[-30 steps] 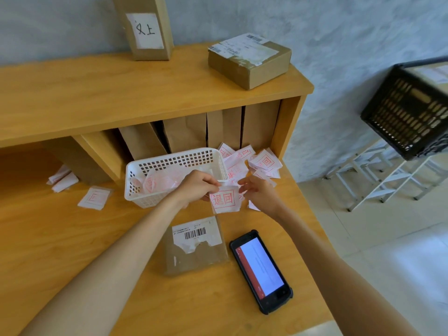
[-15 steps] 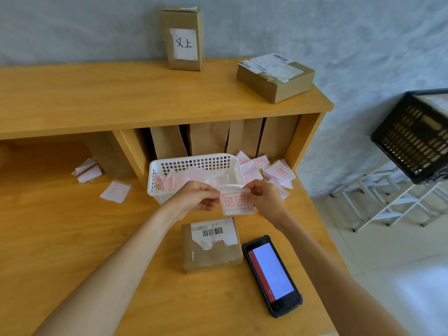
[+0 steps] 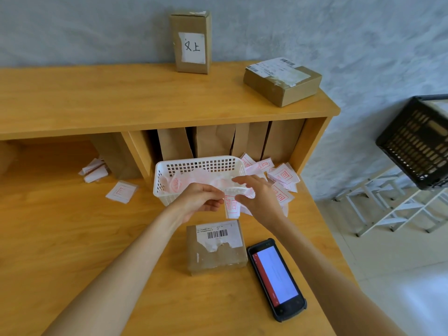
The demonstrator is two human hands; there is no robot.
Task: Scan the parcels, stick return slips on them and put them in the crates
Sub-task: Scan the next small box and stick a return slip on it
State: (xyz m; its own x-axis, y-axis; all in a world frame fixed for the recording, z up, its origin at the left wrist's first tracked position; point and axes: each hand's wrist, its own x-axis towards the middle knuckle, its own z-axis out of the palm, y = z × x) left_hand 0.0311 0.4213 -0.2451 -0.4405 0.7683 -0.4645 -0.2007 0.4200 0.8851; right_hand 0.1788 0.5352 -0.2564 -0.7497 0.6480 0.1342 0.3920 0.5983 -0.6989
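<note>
While both hands work in front of the white basket point(image 3: 169, 177), a return slip point(image 3: 232, 207) with red print hangs between them, held above the bench point(image 3: 72, 238). The left hand point(image 3: 202, 198) has its fingers curled in a narrow grip, pinching the slip's left edge; the right hand point(image 3: 258, 197) pinches the top right, where a white strip curls away from the sheet, apparently backing, though I cannot tell for sure. Just below the hands a small parcel point(image 3: 215, 249) lies flat on the bench, its barcode label facing up and partly torn along the lower edge. Right beside it, on its right, lies a scanner point(image 3: 277, 278) with its screen lit white and red. More slips point(image 3: 282, 177) lie in a loose heap to the right of the basket, and pink-printed paper fills the basket itself. One slip point(image 3: 122, 191) lies alone to the left, with a few folded papers point(image 3: 93, 169) beyond it under the shelf point(image 3: 145, 100). Brown bags point(image 3: 214, 145) stand upright in the shelf's compartment behind the basket. On top of the shelf a tall box point(image 3: 191, 42) with a handwritten label stands against the wall, and a flat box point(image 3: 282, 81) with a shipping label sits near the right end. Off to the right, well apart from the bench, a black crate point(image 3: 412, 141) rests on a white rack point(image 3: 392, 202).
</note>
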